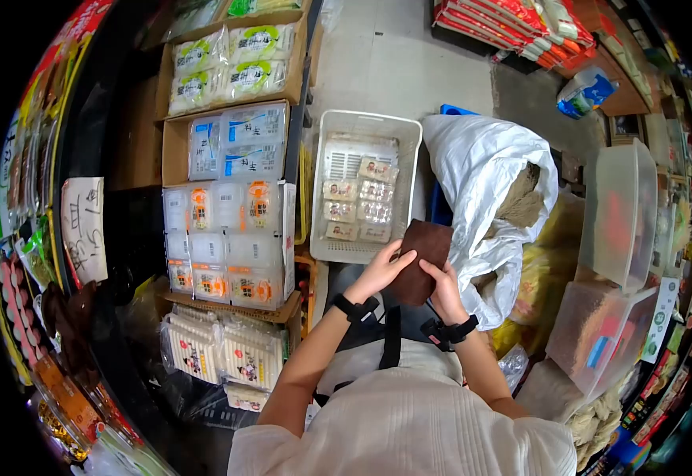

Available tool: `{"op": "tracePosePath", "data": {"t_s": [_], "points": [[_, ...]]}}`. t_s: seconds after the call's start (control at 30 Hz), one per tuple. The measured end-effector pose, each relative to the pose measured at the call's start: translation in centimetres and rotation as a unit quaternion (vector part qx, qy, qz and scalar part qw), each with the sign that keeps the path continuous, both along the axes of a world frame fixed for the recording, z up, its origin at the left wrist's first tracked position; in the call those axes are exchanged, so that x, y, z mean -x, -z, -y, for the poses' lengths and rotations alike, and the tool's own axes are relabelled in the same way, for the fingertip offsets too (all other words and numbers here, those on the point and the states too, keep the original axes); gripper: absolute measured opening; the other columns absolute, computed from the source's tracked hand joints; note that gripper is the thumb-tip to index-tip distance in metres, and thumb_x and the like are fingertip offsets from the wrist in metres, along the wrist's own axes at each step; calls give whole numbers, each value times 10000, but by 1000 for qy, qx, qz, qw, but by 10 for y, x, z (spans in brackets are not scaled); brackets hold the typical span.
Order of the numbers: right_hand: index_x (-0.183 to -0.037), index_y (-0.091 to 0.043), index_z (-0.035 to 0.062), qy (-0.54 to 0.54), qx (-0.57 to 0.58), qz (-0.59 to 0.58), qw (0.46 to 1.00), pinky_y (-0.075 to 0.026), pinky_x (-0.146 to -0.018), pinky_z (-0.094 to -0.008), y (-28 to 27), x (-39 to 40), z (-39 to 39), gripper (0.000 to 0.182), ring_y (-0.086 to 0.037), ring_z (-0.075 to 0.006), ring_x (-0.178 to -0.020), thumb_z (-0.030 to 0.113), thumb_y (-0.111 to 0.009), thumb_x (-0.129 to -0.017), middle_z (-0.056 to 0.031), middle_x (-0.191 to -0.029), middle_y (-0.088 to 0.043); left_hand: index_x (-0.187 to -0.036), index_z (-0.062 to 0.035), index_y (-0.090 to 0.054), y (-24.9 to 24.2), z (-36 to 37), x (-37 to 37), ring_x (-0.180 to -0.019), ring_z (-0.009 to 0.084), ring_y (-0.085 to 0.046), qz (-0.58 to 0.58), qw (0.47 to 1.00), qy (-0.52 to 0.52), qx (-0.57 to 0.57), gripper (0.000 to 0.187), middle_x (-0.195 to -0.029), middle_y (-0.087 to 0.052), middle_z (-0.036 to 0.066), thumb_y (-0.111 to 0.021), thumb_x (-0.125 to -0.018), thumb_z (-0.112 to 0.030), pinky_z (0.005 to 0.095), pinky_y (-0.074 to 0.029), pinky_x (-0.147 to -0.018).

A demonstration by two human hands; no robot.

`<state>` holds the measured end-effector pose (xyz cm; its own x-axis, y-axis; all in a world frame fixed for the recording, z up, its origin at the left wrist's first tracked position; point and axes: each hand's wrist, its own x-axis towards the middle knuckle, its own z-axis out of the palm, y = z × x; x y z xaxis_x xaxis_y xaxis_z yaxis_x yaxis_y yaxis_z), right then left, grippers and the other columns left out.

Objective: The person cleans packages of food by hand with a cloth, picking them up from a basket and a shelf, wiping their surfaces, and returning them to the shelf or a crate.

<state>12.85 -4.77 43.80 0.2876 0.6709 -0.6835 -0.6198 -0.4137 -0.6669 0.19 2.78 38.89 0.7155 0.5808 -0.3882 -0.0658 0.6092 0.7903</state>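
A dark brown folded cloth (pixel 423 258), flat and rectangular, is held up in front of my body. My left hand (pixel 387 272) grips its left edge, the thumb lying on top. From the right, my right hand (pixel 444 292) pinches the lower right edge, thumb also on top. The undersides of both hands are hidden. Just beyond the cloth stands a white plastic basket (pixel 324 151) with several small wrapped packs (pixel 376 190) inside. To the right of the cloth is an open white woven sack (pixel 473 151) with greyish-brown contents.
Cartons of packaged goods (pixel 227 238) fill the shelf on the left. Clear plastic bins (pixel 615 218) are stacked at the right, beside shelves of packets. Red and white bags (pixel 512 28) lie in a pile at the back. Grey floor (pixel 385 71) shows beyond the basket.
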Motion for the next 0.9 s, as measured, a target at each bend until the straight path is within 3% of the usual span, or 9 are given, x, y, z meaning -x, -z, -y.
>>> {"op": "tracePosePath", "data": {"t_s": [0.17,0.27,0.47,0.6,0.7,0.77,0.8,0.87,0.9], "points": [[-1136,-494,6,33,25,40,998,-408,-875,-275,19,-25,-20,326,-533,-164,-1009,51,-576,-823,-79,-1119,-558,-1166,-21,-499,67,-27,-17,-978,115,-526,-81,993,-31,-79,332,-1093,-567,58,-504,-910,-233,244,-416,-840],[-1137,-491,-1,35,71,36,996,-392,-886,-276,44,-49,-40,339,-523,-163,-1011,53,-588,-816,-74,-1114,-558,-1068,-46,-545,119,-49,-25,-947,113,-559,-108,984,-142,24,255,-1027,-611,43,-455,-929,-240,240,-431,-796],[-1139,-503,4,-20,108,62,992,-366,-902,-266,179,-110,-106,348,-514,-155,-1012,37,-583,-802,-51,-1093,-563,-1002,12,-557,269,-92,-41,-867,137,-576,-245,920,-293,88,215,-954,-606,92,-547,-858,-147,245,-444,-778],[-1128,-507,18,-26,153,33,987,-397,-882,-298,267,-148,-156,330,-517,-170,-1006,57,-580,-808,-58,-1080,-558,-1031,16,-535,387,-115,-68,-849,146,-576,-323,891,-306,92,250,-957,-605,90,-555,-843,-147,256,-445,-761],[-1123,-509,18,-26,158,37,986,-397,-877,-295,309,-167,-188,326,-517,-172,-1003,66,-583,-809,-58,-1077,-557,-1072,18,-506,443,-142,-106,-865,195,-585,-347,864,-310,192,275,-941,-603,106,-542,-831,-112,291,-448,-766],[-1123,-510,17,-34,148,45,987,-397,-876,-293,335,-177,-200,327,-516,-176,-1006,69,-585,-809,-60,-1080,-555,-1101,6,-491,476,-159,-127,-876,252,-588,-492,855,-157,54,328,-943,-597,140,-557,-789,-73,309,-450,-761],[-1123,-509,4,-24,157,61,985,-385,-882,-278,346,-181,-202,322,-515,-161,-997,62,-584,-815,-61,-1079,-561,-1101,6,-491,485,-168,-139,-876,252,-588,-494,854,-156,59,328,-943,-597,140,-557,-789,-73,309,-450,-761],[-1127,-505,-14,-36,168,105,980,-373,-891,-262,369,-189,-202,325,-511,-139,-990,46,-586,-818,-60,-1081,-564,-1163,-46,-475,502,-185,-159,-1052,248,-527,-577,762,155,-248,392,-1076,-565,145,-534,-776,-74,379,-408,-877],[-1138,-497,-17,-55,163,120,978,-372,-887,-254,377,-191,-201,340,-505,-132,-995,46,-595,-819,-58,-1083,-562,-1163,-46,-475,518,-186,-166,-1052,248,-527,-578,763,158,-242,392,-1076,-565,145,-534,-776,-74,379,-408,-877]]}}
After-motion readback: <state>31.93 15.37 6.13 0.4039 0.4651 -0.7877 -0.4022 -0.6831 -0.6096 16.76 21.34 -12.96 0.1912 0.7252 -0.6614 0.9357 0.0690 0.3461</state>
